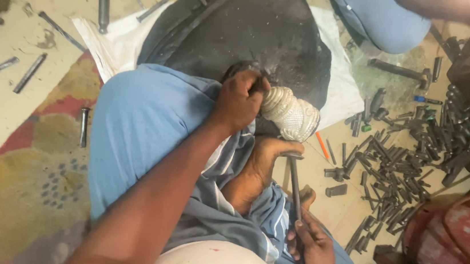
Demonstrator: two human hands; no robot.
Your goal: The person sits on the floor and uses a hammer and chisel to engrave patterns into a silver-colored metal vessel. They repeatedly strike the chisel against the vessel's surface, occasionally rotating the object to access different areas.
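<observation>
Holding the hard, shiny silver piece tight in your left hand, your right hand grips the thin hammer.

Floor-level workshop, seen from above.

We note a pale, stained floor strewn with dark metal punches: a dense heap at right, loose rods at left. A patterned rug in red and yellow covers the lower left. A black domed block sits on white cloth. A reddish rusted drum stands lower right. Light is dim, warm.
</observation>
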